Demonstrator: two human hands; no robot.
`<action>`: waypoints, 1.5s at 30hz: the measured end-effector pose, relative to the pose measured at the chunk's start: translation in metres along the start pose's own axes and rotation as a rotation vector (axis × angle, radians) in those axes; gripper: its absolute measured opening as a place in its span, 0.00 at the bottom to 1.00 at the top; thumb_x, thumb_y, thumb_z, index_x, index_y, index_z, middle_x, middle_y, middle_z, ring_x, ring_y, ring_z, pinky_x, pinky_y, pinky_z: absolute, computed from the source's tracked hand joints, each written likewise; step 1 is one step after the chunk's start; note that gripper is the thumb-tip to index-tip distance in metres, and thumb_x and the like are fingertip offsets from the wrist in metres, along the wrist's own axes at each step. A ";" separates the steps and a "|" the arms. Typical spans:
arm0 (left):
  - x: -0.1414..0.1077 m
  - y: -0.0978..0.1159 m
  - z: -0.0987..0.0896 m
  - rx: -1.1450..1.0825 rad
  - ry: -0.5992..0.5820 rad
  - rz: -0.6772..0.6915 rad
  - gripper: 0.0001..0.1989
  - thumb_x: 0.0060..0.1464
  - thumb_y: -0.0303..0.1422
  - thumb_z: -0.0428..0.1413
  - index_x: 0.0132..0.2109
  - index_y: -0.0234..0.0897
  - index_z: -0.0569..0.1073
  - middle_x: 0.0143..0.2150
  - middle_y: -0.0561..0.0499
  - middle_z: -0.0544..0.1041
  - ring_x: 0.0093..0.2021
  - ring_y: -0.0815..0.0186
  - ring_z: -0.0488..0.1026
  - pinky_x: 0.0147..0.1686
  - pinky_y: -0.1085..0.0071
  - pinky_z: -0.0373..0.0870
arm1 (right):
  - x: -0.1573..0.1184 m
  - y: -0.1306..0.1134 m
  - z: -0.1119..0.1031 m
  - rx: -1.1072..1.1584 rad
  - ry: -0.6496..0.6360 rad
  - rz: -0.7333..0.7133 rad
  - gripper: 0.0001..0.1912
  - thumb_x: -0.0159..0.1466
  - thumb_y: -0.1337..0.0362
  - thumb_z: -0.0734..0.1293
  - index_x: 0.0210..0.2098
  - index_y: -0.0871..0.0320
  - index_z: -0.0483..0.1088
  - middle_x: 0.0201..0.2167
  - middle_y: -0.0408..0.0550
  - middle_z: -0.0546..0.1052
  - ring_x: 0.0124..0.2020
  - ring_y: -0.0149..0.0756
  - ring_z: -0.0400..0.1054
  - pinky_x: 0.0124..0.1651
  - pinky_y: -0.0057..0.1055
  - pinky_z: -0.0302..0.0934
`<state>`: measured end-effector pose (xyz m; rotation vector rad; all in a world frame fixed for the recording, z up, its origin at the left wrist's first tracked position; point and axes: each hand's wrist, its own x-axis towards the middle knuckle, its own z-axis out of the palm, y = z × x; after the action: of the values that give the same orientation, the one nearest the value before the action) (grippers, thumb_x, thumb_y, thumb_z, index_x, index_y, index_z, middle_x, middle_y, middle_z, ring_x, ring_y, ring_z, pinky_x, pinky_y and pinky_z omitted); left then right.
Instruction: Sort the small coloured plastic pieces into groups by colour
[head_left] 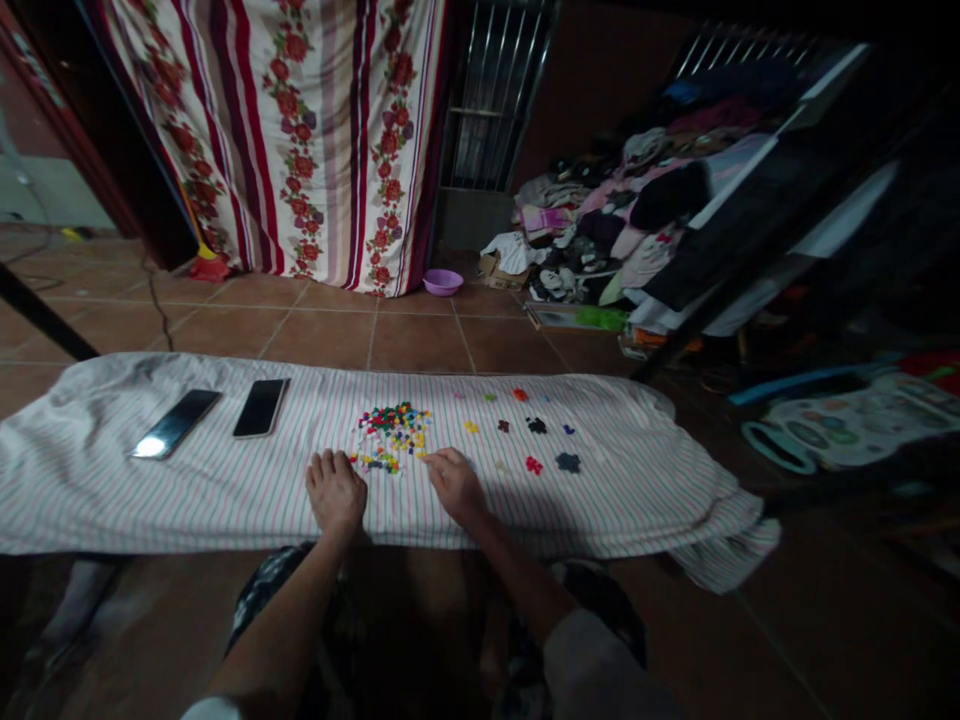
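Now both my hands rest on the striped cloth (187, 490), right at the near edge of the bead pile (390, 434).

My left hand (335, 492) lies flat with fingers spread, holding nothing, its fingertips just short of the pile. My right hand (454, 483) is curled, thumb and forefinger pinched near the pile's right edge; whether a bead sits between them I cannot tell. Small sorted clusters (534, 445) lie to the right, two phones (217, 415) to the left.

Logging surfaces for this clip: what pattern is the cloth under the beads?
White with thin pinkish stripes; the cloth shows best in the head view.
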<state>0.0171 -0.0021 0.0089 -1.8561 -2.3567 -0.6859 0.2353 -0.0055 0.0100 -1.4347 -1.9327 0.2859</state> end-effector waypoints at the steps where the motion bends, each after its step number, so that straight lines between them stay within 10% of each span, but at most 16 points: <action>1: 0.000 0.000 0.000 -0.005 -0.001 0.000 0.21 0.58 0.29 0.44 0.54 0.27 0.72 0.59 0.33 0.72 0.66 0.47 0.61 0.64 0.50 0.56 | 0.003 -0.008 0.007 0.004 -0.041 -0.008 0.15 0.65 0.70 0.61 0.43 0.54 0.78 0.39 0.50 0.76 0.44 0.39 0.69 0.50 0.35 0.65; 16: 0.000 0.001 0.002 0.004 -0.014 -0.004 0.22 0.61 0.28 0.43 0.56 0.24 0.72 0.61 0.32 0.71 0.67 0.45 0.61 0.65 0.50 0.55 | 0.064 -0.045 0.051 -0.248 -0.298 -0.002 0.16 0.67 0.73 0.60 0.41 0.55 0.80 0.39 0.52 0.78 0.44 0.39 0.70 0.50 0.33 0.62; 28: 0.001 0.001 0.008 -0.007 0.045 -0.009 0.20 0.59 0.27 0.46 0.55 0.27 0.73 0.60 0.33 0.73 0.66 0.48 0.63 0.64 0.50 0.57 | 0.092 -0.079 0.035 -0.459 -0.582 0.223 0.15 0.69 0.67 0.61 0.45 0.62 0.79 0.47 0.60 0.79 0.50 0.43 0.72 0.50 0.32 0.62; 45: 0.000 -0.001 0.009 0.029 0.053 0.007 0.21 0.60 0.28 0.45 0.55 0.25 0.73 0.60 0.33 0.72 0.65 0.46 0.63 0.64 0.50 0.57 | 0.080 -0.066 0.048 -0.235 -0.428 0.189 0.11 0.68 0.69 0.60 0.41 0.60 0.75 0.42 0.53 0.80 0.46 0.37 0.72 0.47 0.28 0.59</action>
<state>0.0184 0.0013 0.0006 -1.8106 -2.3146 -0.6881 0.1439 0.0542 0.0439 -1.8337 -2.2274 0.5002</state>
